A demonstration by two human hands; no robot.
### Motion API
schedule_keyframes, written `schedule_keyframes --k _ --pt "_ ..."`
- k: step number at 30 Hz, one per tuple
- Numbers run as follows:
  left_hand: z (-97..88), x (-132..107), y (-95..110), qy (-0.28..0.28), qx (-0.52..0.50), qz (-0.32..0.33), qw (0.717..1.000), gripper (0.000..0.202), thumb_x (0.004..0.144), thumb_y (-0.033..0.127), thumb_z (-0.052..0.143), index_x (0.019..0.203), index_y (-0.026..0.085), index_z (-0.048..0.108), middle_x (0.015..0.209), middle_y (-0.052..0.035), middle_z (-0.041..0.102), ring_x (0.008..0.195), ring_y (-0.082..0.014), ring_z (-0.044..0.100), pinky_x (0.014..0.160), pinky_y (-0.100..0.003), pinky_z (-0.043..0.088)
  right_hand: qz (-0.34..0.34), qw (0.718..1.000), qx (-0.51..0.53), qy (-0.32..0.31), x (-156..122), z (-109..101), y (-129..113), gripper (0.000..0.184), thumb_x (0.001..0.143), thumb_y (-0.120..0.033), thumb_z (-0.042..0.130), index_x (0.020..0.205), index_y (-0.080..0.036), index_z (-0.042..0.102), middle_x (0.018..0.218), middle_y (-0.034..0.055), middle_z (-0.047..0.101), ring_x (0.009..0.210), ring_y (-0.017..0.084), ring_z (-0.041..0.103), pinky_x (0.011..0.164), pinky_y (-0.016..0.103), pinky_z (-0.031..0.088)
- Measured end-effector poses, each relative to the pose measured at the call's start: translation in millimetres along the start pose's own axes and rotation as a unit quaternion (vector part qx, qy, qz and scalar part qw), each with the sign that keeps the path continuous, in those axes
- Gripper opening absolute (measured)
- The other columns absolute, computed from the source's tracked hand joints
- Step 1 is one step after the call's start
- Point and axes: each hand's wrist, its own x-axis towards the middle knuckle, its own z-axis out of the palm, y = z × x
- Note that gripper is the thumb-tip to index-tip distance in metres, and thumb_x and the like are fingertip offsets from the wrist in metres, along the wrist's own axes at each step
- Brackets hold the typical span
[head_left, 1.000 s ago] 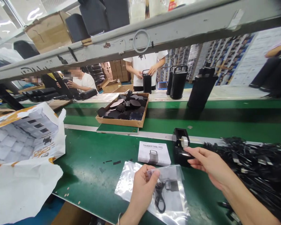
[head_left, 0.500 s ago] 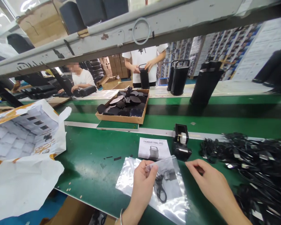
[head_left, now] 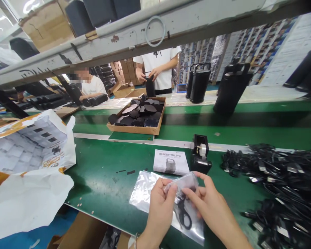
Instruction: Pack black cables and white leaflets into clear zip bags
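My left hand (head_left: 159, 204) pinches the folded top of a clear plastic bag (head_left: 188, 221) that holds a black coiled cable (head_left: 183, 214). My right hand (head_left: 209, 205) is closed on the same bag from the right, fingers pressed on its folded mouth. Under the held bag lies a stack of more clear bags (head_left: 142, 188) on the green bench (head_left: 98, 173). A black tape dispenser (head_left: 200, 155) stands just beyond my hands. A white "Thunder Trail Pro" booklet (head_left: 171, 162) lies to its left.
A big heap of black cables (head_left: 280, 183) fills the bench at right. Printed paper and white wrapping (head_left: 26, 173) lie at left. A cardboard tray of black discs (head_left: 137, 119) and black cylindrical speakers (head_left: 230, 90) sit on the conveyor. Two people work on the far side.
My right hand left the tape dispenser and came back left onto the bag's top beside my left hand. The bag's mouth is now folded over.
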Motion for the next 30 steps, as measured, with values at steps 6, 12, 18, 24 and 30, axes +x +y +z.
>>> schedule_keyframes --k 6,12,18,24,30 --pt "-23.5 -0.6 2.3 0.015 -0.107 -0.068 0.992 0.038 0.071 0.048 0.072 0.082 0.017 0.053 0.065 0.0029 0.055 0.054 -0.0084 0.046 0.052 -0.019 0.036 -0.080 0.984 -0.156 -0.031 -5.3 -3.4 13.7 0.055 0.083 -0.043 0.047 0.130 -0.022 0.028 0.062 -0.0073 0.050 0.057 0.019 0.057 0.057 0.029 0.044" --pt "-106.8 -30.1 27.5 -0.008 0.045 -0.083 0.995 0.030 0.072 0.042 0.072 0.072 0.018 0.054 0.058 0.0044 0.050 0.052 -0.0084 0.041 0.050 -0.017 0.031 -0.256 0.916 -0.303 -0.062 5.5 -15.0 -10.5 0.042 0.086 -0.028 0.052 0.127 -0.024 0.045 0.091 0.0043 0.060 0.076 0.021 0.061 0.066 0.032 0.049" --pt "-219.7 -72.2 22.1 -0.011 0.360 -0.078 0.930 0.012 0.072 0.029 0.067 0.063 0.024 0.062 0.054 0.0063 0.054 0.051 -0.0123 0.047 0.050 -0.020 0.034 -0.335 0.836 -0.432 -0.050 54.8 -10.3 -47.3 0.036 0.078 -0.014 0.063 0.113 -0.015 0.060 0.118 0.0178 0.059 0.108 0.034 0.054 0.086 0.046 0.044" --pt "-247.7 -74.9 23.4 0.016 0.391 -0.147 0.909 0.022 0.066 0.030 0.072 0.087 0.026 0.070 0.092 0.0033 0.073 0.093 -0.0247 0.065 0.083 -0.035 0.046 -0.295 0.837 -0.444 -0.126 85.9 -12.6 -60.8 0.033 0.069 -0.014 0.072 0.101 -0.017 0.067 0.096 0.0100 0.065 0.089 0.027 0.063 0.073 0.033 0.047" --pt "-155.6 -39.2 40.2 -0.121 0.223 -0.138 0.958 0.020 0.077 0.032 0.063 0.089 0.017 0.068 0.084 -0.0035 0.072 0.079 -0.0210 0.066 0.072 -0.030 0.046 -0.232 0.830 -0.479 -0.166 88.1 -17.8 -74.8 0.020 0.081 -0.028 0.065 0.096 -0.017 0.063 0.092 0.0034 0.065 0.081 0.019 0.062 0.072 0.034 0.049"
